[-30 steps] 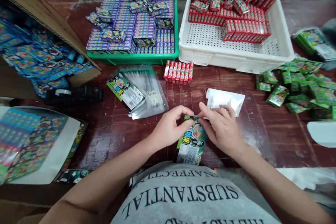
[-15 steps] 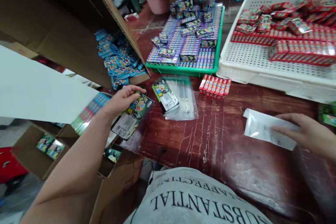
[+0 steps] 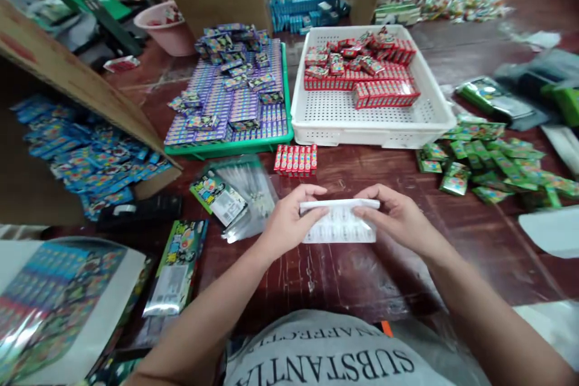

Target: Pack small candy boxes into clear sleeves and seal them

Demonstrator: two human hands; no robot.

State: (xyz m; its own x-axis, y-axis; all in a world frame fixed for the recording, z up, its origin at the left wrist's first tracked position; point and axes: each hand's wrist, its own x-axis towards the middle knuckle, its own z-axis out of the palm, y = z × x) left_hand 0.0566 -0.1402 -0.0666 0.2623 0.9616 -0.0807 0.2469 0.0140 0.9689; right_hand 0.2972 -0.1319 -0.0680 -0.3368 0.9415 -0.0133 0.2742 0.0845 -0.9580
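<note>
My left hand [image 3: 289,220] and my right hand [image 3: 398,217] hold a small clear plastic bag [image 3: 340,224] between them just above the dark red table [image 3: 353,277], each hand pinching one end of it. A short row of red boxes [image 3: 295,160] lies right behind the bag. A filled green packet [image 3: 177,265] rests at the table's left edge. A stack of clear bags with a green header card [image 3: 233,193] sits left of my left hand.
A green tray of purple boxes [image 3: 235,96] and a white perforated tray of red boxes [image 3: 366,87] stand at the back. Loose green boxes [image 3: 488,157] spread to the right. A cardboard carton of blue boxes [image 3: 76,145] lies on the left, a tape dispenser [image 3: 136,211] beside it.
My left hand put the filled green packet down at the left edge and came back to the middle. My right hand brought the clear bag in, and both hands now grip it.
</note>
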